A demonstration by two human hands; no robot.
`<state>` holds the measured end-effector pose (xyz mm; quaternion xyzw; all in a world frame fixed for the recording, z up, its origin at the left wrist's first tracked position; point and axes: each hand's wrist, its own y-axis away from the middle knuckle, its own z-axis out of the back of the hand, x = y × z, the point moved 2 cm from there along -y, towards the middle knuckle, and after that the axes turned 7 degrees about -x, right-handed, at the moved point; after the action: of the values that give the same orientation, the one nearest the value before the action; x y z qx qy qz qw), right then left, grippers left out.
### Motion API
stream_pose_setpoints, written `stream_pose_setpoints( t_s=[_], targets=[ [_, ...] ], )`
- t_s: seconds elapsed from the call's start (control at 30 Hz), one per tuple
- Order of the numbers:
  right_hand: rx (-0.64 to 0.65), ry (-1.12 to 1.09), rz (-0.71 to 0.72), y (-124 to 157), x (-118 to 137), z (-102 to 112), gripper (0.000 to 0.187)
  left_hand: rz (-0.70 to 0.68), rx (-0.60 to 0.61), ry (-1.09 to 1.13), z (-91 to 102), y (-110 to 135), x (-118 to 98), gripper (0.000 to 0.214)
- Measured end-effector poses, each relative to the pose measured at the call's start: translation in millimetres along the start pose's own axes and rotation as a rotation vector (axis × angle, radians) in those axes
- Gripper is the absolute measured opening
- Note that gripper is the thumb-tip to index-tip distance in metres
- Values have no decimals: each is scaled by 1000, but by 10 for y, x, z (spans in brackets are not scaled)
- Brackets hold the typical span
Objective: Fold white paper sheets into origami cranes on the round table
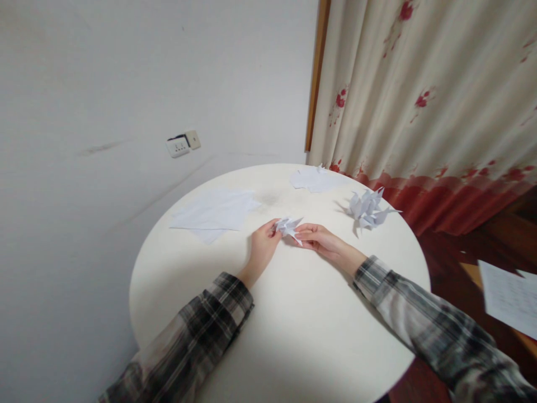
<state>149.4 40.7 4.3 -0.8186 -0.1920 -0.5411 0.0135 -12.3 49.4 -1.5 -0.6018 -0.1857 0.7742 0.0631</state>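
Between my two hands, just above the middle of the round white table (289, 313), is a folded white paper crane (287, 225) with pointed tips. My left hand (265, 240) pinches its left side, thumb and fingers closed on the paper. From the right, the fingers of my right hand (316, 238) close on its right-hand points. To the right lies a heap of similar white folded paper cranes (368, 209). My palms hide part of the paper's lower edge.
Flat white sheets (216, 210) lie overlapping on the table's left side. More paper (314, 179) lies at the far edge, near the floral curtain (419, 101). A wall with a socket (178, 147) borders the left. Written sheets (509, 296) rest on a surface at right.
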Motion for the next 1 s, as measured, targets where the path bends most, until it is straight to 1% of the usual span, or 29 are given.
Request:
stream_pose_setpoints(
  t_s=[0.07,0.23,0.33,0.4,0.5,0.6,0.67,0.7,0.8,0.87,0.93,1.0],
  targets=[
    [-1,-30,-62,-9,0,18,22,-13,7,12,-3,0,6,26],
    [25,-63,-228,15,27,17,21,-41,17,17,-17,7,6,29],
    [50,-62,-283,35,32,5,22,-72,14,11,-18,15,-4,31],
    [62,-60,-286,36,25,-4,23,-90,11,8,-15,18,-5,32],
    [58,-47,-215,26,12,-25,20,-96,25,8,-17,13,16,32],
    [30,26,-35,26,25,-64,12,-42,78,59,-42,6,46,30],
    [16,84,96,41,48,-94,5,23,141,131,-70,8,44,29],
    [11,97,139,50,59,-107,6,56,177,174,-84,12,31,30],
    [-28,103,194,64,85,-112,11,119,267,301,-110,36,-38,31],
    [-50,104,223,63,98,-99,13,117,318,334,-116,54,-78,33],
    [-50,96,252,60,106,-92,13,104,348,331,-122,66,-88,37],
    [-47,89,261,64,107,-100,13,96,337,328,-129,64,-70,41]
  ],
)
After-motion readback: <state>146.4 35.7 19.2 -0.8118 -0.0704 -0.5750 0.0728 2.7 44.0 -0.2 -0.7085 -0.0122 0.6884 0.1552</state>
